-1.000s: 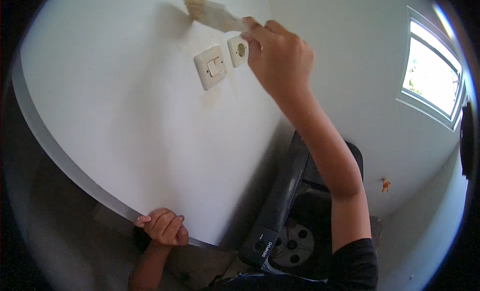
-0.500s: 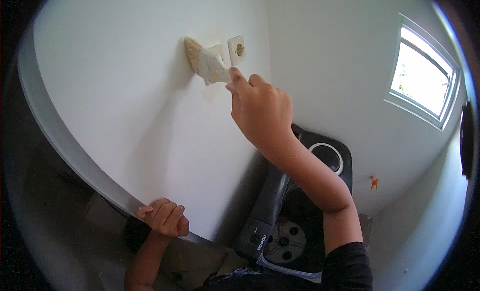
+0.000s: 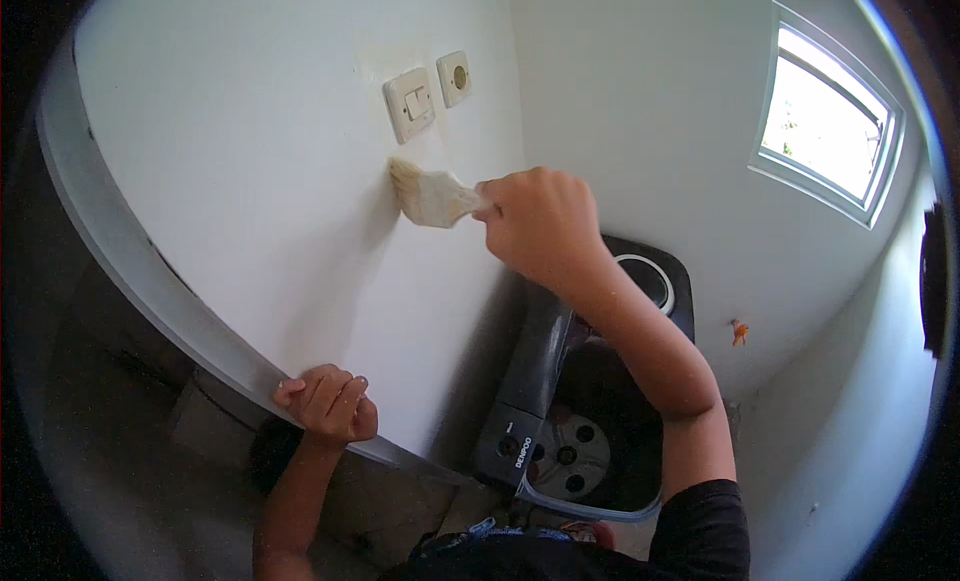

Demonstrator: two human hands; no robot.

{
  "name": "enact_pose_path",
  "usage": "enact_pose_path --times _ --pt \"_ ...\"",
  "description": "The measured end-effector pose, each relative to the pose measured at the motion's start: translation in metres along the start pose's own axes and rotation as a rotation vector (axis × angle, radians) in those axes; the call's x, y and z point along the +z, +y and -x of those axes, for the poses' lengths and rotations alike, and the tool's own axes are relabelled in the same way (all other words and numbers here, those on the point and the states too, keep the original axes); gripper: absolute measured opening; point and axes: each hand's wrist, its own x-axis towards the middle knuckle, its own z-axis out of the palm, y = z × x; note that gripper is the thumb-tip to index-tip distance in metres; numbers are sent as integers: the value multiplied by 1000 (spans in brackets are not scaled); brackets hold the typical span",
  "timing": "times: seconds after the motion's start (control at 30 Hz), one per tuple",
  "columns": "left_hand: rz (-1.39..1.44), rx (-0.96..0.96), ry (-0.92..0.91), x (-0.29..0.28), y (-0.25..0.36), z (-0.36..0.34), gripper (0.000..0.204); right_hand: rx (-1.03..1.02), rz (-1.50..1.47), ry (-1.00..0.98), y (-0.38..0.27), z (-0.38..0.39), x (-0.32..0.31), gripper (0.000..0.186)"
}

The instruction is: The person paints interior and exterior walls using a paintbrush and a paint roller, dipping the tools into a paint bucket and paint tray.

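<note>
My right hand (image 3: 535,216) is closed round the handle of a wide paintbrush (image 3: 435,196), its pale bristles against the white wall (image 3: 250,181) just below a cream light switch (image 3: 410,104). A round socket (image 3: 454,79) sits to the right of the switch. Faint off-white marks show on the wall around the switch. Low at the left, my left hand (image 3: 330,404) has its fingers curled over the wall's edge (image 3: 180,311).
A black twin-tub washing machine (image 3: 515,441) stands below against the walls, its tub open. A small window (image 3: 822,111) is in the right-hand wall (image 3: 640,101), with an orange tap (image 3: 740,333) lower down.
My right hand and the brush have moved down, from above the switch and over it to just below it, uncovering the switch again. My left hand keeps its grip on the edge.
</note>
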Motion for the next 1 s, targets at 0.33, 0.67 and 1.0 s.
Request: enact_pose_path --times 0.33,0.67,1.0 --pt "-11 -12 -8 1 3 3 14 64 -80 195 -10 -28 -31 21" --pt "-57 -14 0 0 5 -6 11 70 -704 -74 25 -27 47 31" --pt "-47 -7 6 0 6 -4 10 190 -863 -544 73 -3 50 30"
